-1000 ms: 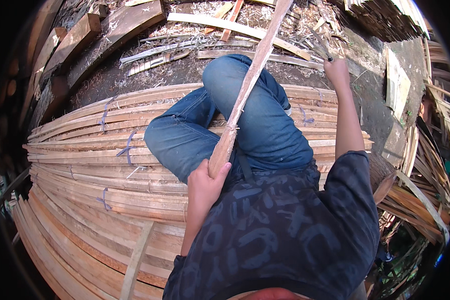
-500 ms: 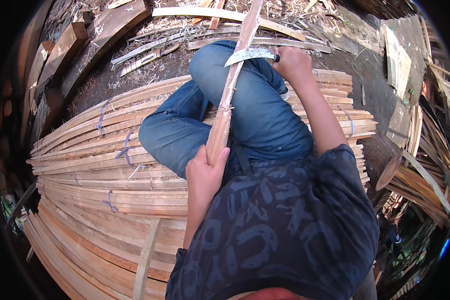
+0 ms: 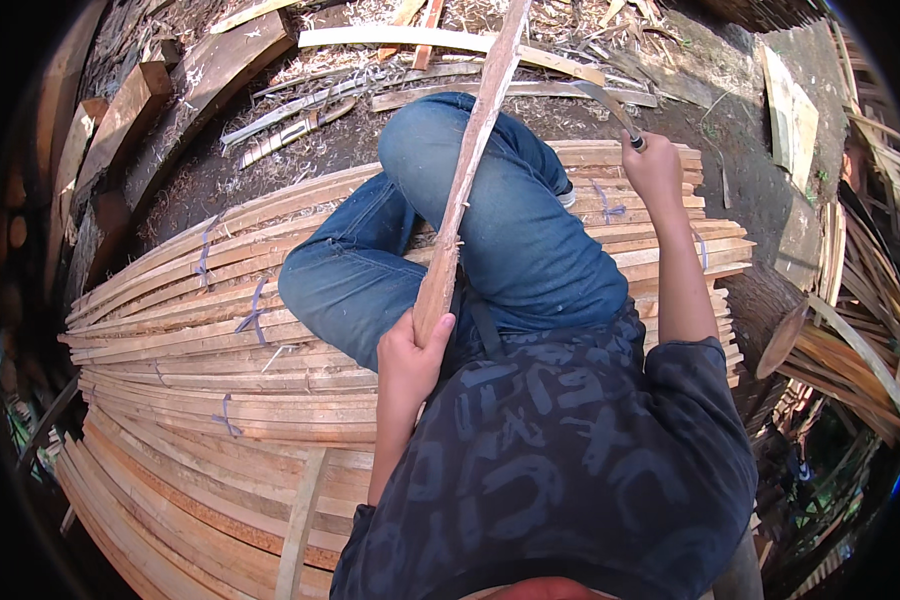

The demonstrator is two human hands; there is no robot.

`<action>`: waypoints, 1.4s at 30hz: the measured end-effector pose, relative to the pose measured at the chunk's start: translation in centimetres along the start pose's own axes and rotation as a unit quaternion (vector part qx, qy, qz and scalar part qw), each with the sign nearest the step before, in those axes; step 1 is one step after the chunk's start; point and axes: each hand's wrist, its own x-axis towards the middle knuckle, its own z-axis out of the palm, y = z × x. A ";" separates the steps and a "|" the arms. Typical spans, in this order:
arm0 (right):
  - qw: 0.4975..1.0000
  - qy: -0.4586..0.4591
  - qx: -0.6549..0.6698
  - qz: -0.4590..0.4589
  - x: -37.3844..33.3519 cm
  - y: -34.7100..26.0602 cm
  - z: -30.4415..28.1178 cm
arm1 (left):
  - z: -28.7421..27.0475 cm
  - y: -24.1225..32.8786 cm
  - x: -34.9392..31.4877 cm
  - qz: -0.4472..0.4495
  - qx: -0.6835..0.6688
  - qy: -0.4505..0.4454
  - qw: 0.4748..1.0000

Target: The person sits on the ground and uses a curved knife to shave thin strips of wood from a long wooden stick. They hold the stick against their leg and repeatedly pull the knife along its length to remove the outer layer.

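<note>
A long, rough wooden strip (image 3: 468,165) slants up and away from my lap, resting across my raised knee. My left hand (image 3: 413,352) is closed around its near end, thumb along the top. Splintered fibres stick out from the strip's edge a little above that grip. Out to the right, my right hand (image 3: 654,165) is closed on the dark handle of a curved knife (image 3: 610,104). The blade points up and to the left, apart from the strip.
Under and beside my legs lie stacked bundles of wooden slats (image 3: 170,340), bound with purple ties (image 3: 253,314). Thick beams (image 3: 200,100) lie at the far left. Shavings and loose strips (image 3: 450,40) cover the ground ahead. A cut log (image 3: 775,335) and more slats are at right.
My right hand has swung the knife off the strip, outward to the right and slightly nearer. The left hand keeps its grip on the strip, nearly unmoved.
</note>
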 end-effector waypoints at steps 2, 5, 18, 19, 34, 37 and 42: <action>0.997 -0.012 0.021 -0.071 -2.6 -4.1 0.4 | -0.2 0.0 0.1 0.006 0.003 0.004 1.000; 0.984 -0.046 -0.041 -0.167 -4.1 -8.2 0.3 | -0.4 0.4 0.0 -0.002 0.007 0.008 1.000; 0.993 0.002 0.018 0.117 10.1 0.7 3.8 | 0.0 0.8 -1.0 -0.030 0.030 0.015 0.999; 0.984 0.043 -0.005 0.174 11.5 3.5 2.4 | -0.3 -0.7 -1.6 -0.036 0.019 0.010 0.999; 0.981 -0.037 0.041 -0.185 -3.8 -9.1 1.8 | 0.1 -5.9 2.4 -0.096 -0.446 -0.345 0.820; 0.977 -0.033 0.009 -0.213 -3.3 -10.3 2.1 | 0.5 -5.8 2.2 -0.104 -0.453 -0.347 0.815; 0.966 0.026 -0.025 -0.255 -0.4 -10.8 3.0 | 1.3 -5.3 2.0 -0.124 -0.490 -0.348 0.790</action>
